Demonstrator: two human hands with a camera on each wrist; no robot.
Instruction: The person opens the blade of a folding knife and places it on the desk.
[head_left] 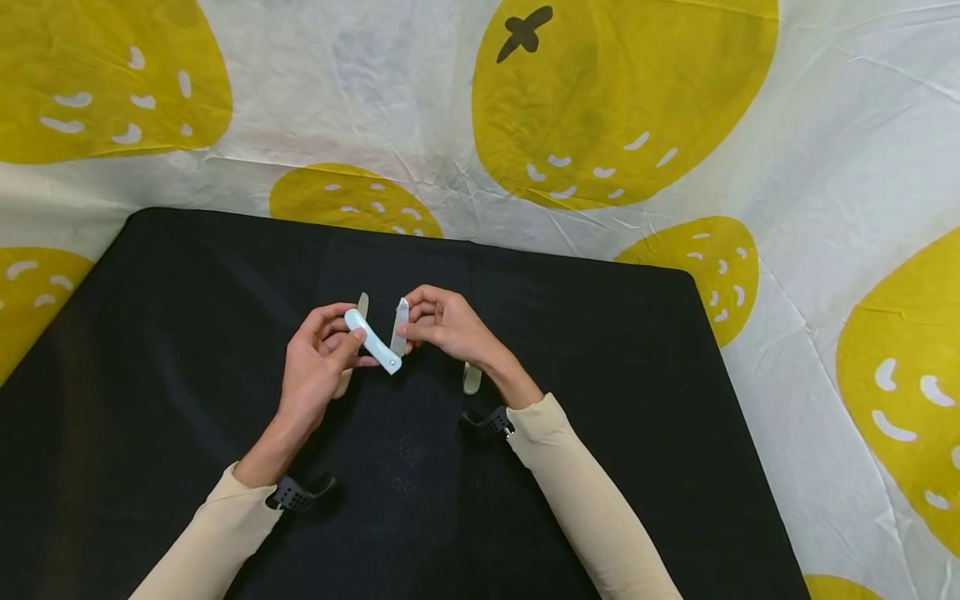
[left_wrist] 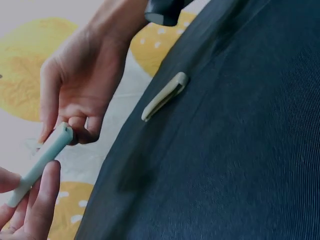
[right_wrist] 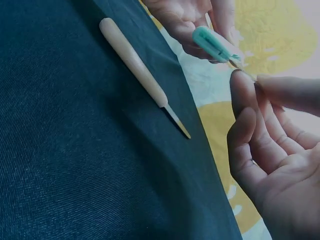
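Note:
A folding knife with a pale blue handle (head_left: pixel 372 342) is held between both hands, its blade (head_left: pixel 400 325) swung partly out at an angle. My left hand (head_left: pixel 309 371) grips the handle between thumb and fingers. With thumb and fingertips, my right hand (head_left: pixel 453 327) pinches the blade. Behind the left hand lies a cream-handled knife (right_wrist: pixel 134 62) with its blade out; the left hand covers much of it in the head view. A second cream folding knife (left_wrist: pixel 165 96), folded up, lies below the right wrist and is partly hidden in the head view.
The knives lie on a black cloth-covered table (head_left: pixel 600 375). Behind and beside it hangs a white sheet (head_left: pixel 360 67) with large yellow fruit prints. Dark straps (head_left: pixel 300 493) are on both wrists, by cream sleeves.

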